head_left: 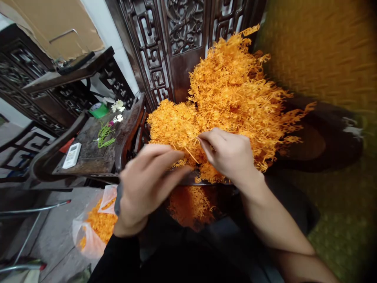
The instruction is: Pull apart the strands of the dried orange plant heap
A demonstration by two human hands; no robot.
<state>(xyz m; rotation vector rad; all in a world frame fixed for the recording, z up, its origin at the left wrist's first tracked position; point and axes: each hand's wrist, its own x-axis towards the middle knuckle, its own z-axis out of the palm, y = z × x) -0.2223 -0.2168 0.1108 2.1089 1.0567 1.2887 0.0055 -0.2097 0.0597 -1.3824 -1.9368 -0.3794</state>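
**2 hands meet at a thin stem before the orange heap**

A carved wooden screen (182, 35) stands behind the worktop (212, 183), and yellow-green fabric (324, 59) fills the right side. Left of the worktop, a wooden chair (88, 157) carries a white remote control (71, 155), green stems (104, 135), white flowers (118, 107) and a green roll (98, 110). On the floor below the left hand, a plastic bag (92, 230) holds more orange pieces.

The heap of orange sprigs (235, 90) covers the worktop from its front edge back to the screen. The right hand (228, 155) lies against the heap's front, its grip pressed together on 1 thin orange stem (191, 155). The stem slants across the gap between the hands, over the front edge. The left hand (144, 184) comes in from the left with its fingers drawn together, tips close beside the stem; blur hides whether they pinch it.
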